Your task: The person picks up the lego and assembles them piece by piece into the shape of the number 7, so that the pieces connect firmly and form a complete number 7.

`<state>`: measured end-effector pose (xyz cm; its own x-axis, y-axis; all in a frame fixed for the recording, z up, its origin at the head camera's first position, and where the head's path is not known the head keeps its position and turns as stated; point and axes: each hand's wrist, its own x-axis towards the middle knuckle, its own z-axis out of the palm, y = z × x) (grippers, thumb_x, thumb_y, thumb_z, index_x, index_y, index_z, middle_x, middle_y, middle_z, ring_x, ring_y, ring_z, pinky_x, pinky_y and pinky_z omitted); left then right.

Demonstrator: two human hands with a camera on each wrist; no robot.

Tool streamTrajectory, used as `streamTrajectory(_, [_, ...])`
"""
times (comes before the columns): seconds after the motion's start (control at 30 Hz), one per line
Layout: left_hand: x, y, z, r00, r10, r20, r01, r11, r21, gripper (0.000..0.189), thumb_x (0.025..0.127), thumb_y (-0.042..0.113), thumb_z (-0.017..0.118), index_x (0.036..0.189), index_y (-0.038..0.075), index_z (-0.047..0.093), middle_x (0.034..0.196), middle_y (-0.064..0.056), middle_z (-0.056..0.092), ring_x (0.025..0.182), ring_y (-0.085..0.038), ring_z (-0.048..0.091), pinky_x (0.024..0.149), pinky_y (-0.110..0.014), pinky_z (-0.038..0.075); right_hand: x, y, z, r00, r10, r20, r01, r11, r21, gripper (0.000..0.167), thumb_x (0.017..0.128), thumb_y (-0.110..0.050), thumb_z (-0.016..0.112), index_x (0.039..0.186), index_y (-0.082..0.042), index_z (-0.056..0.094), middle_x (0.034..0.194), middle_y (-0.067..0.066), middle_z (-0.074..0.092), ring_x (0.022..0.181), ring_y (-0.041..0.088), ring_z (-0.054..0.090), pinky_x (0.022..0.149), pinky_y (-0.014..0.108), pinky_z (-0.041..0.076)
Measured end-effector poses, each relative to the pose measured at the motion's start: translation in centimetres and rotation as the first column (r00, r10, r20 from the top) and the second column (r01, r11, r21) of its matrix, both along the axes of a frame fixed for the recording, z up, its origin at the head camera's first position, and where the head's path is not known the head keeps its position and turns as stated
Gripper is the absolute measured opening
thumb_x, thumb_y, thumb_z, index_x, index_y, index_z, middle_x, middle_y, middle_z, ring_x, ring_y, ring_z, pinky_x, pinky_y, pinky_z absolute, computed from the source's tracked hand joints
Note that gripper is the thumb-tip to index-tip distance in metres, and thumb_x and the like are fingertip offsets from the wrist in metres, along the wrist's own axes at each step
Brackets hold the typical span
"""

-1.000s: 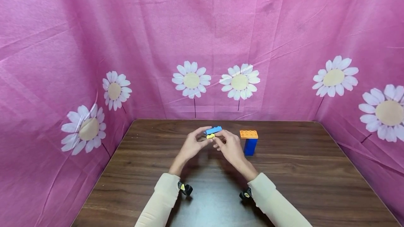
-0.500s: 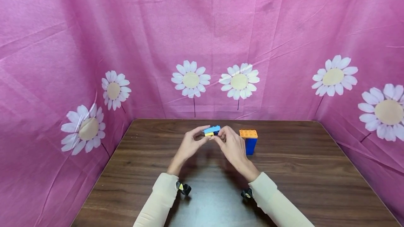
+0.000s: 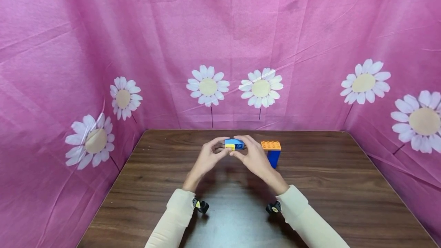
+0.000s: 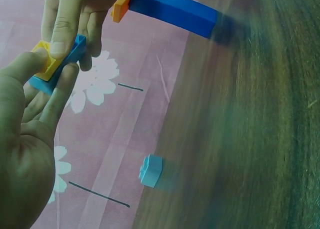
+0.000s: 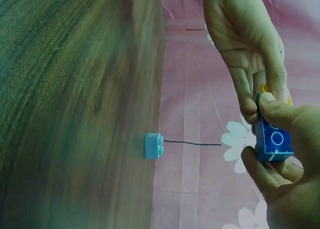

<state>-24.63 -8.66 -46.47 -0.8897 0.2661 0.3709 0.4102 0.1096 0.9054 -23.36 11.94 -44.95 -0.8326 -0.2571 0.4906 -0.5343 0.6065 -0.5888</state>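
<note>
A light blue brick [image 3: 235,142] is held up over the table, tilted so that its hollow underside shows. Against part of that underside sits a smaller yellow brick [image 3: 230,147]; whether the two are fully pressed together I cannot tell. My left hand [image 3: 208,159] pinches the pair from the left, its thumb on the yellow brick [image 4: 44,64] and a finger along the blue brick [image 4: 75,51]. From the other side my right hand [image 3: 255,160] grips the same pair, thumb by the yellow part and fingers around the blue brick [image 5: 274,139].
To the right of the hands stands a dark blue tower [image 3: 273,159] with an orange brick [image 3: 271,145] across its top. A small light blue brick [image 5: 153,146] rests on the wooden table [image 3: 330,186], seen only by the wrist cameras. A pink flowered cloth [image 3: 234,41] hangs behind.
The bricks have turned so the blue one's underside now faces the head camera, with the yellow one against it. My right hand has shifted its grip along the blue brick.
</note>
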Motion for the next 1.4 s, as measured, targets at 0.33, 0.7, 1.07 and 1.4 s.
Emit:
streamTrajectory(0.33, [0.0, 0.7, -0.1, 1.000, -0.004, -0.018, 0.005, 0.999, 0.049, 0.036, 0.096, 0.001, 0.076, 0.132, -0.002, 0.070, 0.109, -0.026, 0.075, 0.096, -0.008, 0.071, 0.087, -0.024, 0.063, 0.3, 0.1, 0.6, 0.999, -0.041, 0.025, 0.043, 0.997, -0.068, 0.047, 0.084, -0.024, 0.092, 0.125, -0.010, 0.073, 0.111, 0.005, 0.072, 0.086, 0.015, 0.070, 0.073, 0.026, 0.061])
streamTrajectory(0.7, [0.0, 1.7, -0.4, 0.998, 0.012, -0.066, -0.004, 0.993, 0.118, 0.034, 0.093, -0.004, 0.078, 0.126, -0.006, 0.072, 0.105, -0.030, 0.075, 0.091, -0.005, 0.070, 0.085, -0.023, 0.063, 0.8, 0.2, 1.0, 0.997, -0.071, -0.038, 0.070, 0.997, -0.032, 0.041, 0.088, -0.020, 0.089, 0.123, -0.007, 0.074, 0.112, 0.006, 0.073, 0.078, 0.013, 0.066, 0.069, 0.028, 0.058])
streamTrajectory(1.07, [-0.4, 2.2, -0.5, 1.000, 0.008, -0.021, -0.005, 0.992, 0.124, 0.034, 0.095, -0.002, 0.077, 0.128, -0.004, 0.071, 0.107, -0.029, 0.073, 0.092, -0.007, 0.069, 0.083, -0.018, 0.061, 0.4, 0.5, 0.7, 0.995, -0.094, -0.037, 0.094, 0.996, -0.012, 0.044, 0.089, -0.021, 0.089, 0.127, -0.007, 0.073, 0.117, 0.007, 0.073, 0.078, 0.014, 0.063, 0.069, 0.028, 0.056])
streamTrajectory(1.4, [-0.3, 2.4, -0.3, 0.995, -0.092, 0.033, 0.087, 0.988, 0.125, 0.038, 0.098, -0.001, 0.074, 0.133, 0.000, 0.060, 0.129, -0.023, 0.067, 0.110, -0.010, 0.065, 0.098, -0.028, 0.060, 0.0, 0.9, 0.2, 0.990, -0.079, -0.118, 0.084, 0.996, 0.039, 0.044, 0.086, -0.015, 0.091, 0.124, -0.011, 0.069, 0.117, 0.005, 0.070, 0.105, 0.022, 0.068, 0.090, 0.043, 0.060])
